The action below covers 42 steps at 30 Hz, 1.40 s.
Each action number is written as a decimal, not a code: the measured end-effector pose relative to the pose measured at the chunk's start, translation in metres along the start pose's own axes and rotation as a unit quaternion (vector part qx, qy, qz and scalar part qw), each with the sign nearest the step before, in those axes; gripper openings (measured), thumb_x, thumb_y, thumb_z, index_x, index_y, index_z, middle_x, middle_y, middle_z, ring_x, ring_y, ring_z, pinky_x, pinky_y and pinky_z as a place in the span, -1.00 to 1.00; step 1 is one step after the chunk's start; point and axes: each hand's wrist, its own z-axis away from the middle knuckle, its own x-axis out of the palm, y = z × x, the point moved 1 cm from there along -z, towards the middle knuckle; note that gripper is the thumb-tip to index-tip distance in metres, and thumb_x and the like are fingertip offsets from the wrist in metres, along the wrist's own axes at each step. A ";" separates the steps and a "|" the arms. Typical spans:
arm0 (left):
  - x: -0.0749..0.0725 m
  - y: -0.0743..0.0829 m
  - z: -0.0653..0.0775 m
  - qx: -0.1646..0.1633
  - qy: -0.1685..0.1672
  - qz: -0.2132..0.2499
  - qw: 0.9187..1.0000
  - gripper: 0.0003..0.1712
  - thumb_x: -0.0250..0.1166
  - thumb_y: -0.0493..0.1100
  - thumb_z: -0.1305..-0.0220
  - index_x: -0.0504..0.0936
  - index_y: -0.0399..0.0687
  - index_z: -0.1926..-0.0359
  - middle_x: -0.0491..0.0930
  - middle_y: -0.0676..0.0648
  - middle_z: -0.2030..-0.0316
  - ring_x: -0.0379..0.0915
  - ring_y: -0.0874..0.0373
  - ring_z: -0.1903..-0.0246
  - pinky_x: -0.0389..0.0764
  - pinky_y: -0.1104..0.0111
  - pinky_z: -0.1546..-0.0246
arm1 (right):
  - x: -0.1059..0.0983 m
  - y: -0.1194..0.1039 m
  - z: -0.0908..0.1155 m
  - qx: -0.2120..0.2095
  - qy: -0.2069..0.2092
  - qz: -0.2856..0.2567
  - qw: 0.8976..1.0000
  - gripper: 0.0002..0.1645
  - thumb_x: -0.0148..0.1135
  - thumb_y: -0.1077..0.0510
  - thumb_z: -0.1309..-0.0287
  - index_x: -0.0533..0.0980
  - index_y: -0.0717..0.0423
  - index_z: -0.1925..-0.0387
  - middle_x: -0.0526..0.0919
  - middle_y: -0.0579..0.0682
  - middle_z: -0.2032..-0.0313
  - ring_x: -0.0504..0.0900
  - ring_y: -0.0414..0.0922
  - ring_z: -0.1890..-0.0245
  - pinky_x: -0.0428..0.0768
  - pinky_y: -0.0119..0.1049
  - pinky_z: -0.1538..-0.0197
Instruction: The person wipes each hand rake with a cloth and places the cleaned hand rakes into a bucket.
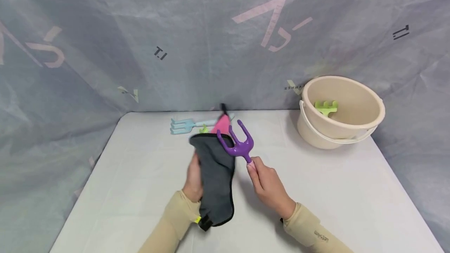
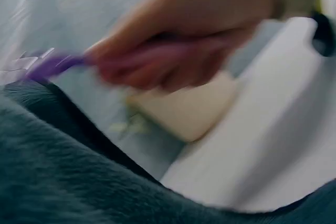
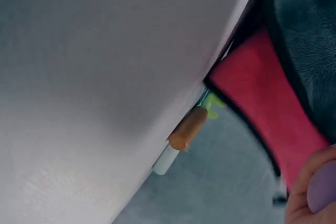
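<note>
A dark grey plush cloth (image 1: 216, 182) with black edging hangs over the table, gripped at its left side by my left hand (image 1: 193, 179); most of those fingers are hidden behind it. A pink, black-edged cloth part (image 3: 262, 93) shows behind the grey in the right wrist view. My right hand (image 1: 268, 184) holds a purple three-tined hand fork (image 1: 242, 148) by its pink handle (image 2: 152, 59), tines pointing up. In the head view those tines overlap the cloth's upper right edge; whether they touch it, I cannot tell.
At the table's back edge lies a light blue hand fork (image 1: 186, 125), beside a green tool (image 1: 204, 129) partly covered by the cloth. A cream bucket (image 1: 318, 134) stands at back right, containing a green rake (image 1: 326, 108). Grey sheeting (image 1: 197, 42) hangs behind the table.
</note>
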 end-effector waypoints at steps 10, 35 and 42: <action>0.023 -0.033 0.007 0.046 0.025 -0.190 0.980 -0.79 0.36 -0.32 -0.37 0.59 -0.20 0.01 0.69 -0.01 0.16 0.67 0.19 0.16 0.72 0.37 0.10 | 0.008 -0.004 0.004 -0.036 -0.030 0.053 0.998 -0.88 0.19 0.26 -0.42 0.39 0.15 0.20 0.25 -0.23 0.56 0.26 -0.36 0.58 0.27 -0.54 0.49; 0.040 -0.007 0.018 0.172 0.156 -0.091 0.968 -0.83 0.34 -0.27 -0.41 0.60 -0.17 0.03 0.68 -0.01 0.13 0.66 0.16 0.08 0.71 0.32 -0.02 | 0.013 -0.014 0.002 -0.129 -0.043 0.076 0.988 -0.59 -0.26 -0.01 -0.67 0.41 0.17 0.16 0.32 -0.21 0.57 0.23 -0.41 0.60 0.31 -0.57 0.53; 0.041 -0.006 0.018 0.163 0.149 -0.071 0.973 -0.83 0.33 -0.17 -0.46 0.57 -0.14 0.04 0.64 0.01 0.18 0.63 0.19 0.13 0.70 0.37 0.07 | 0.012 -0.012 0.001 -0.134 -0.045 0.077 0.987 -0.54 -0.30 -0.06 -0.68 0.43 0.16 0.14 0.37 -0.20 0.57 0.28 -0.41 0.61 0.37 -0.53 0.53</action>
